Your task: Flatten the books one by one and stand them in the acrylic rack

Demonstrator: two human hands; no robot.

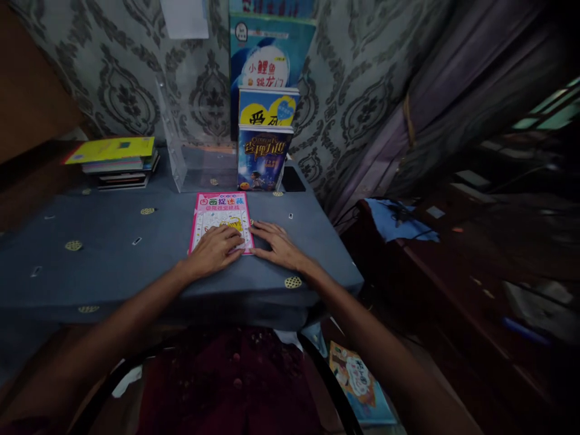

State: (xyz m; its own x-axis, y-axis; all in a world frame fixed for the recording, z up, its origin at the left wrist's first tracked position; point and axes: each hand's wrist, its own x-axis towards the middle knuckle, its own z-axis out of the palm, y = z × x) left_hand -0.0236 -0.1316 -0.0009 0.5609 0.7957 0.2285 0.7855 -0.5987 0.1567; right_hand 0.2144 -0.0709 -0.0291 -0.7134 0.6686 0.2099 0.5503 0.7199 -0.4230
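A pink picture book (222, 208) lies face up on the blue-grey tablecloth (113, 254) in front of me. My left hand (216, 248) rests flat over the lower part of its cover, fingers stretched out. Along the book's right edge lies my right hand (277, 244), its fingers extended and the tips at the edge. Neither hand grips anything. Just behind the book, a dark blue book (263, 154) stands upright in a clear acrylic stand (199, 172). A yellow and blue book (267, 107) and a teal book (276, 45) rise behind it.
A stack of books (120, 163) with a yellow one on top sits at the table's back left. A dark flat object (293, 179) lies right of the stand. Below the table on the right is another book (360, 383). A brown cabinet (435, 284) stands further right.
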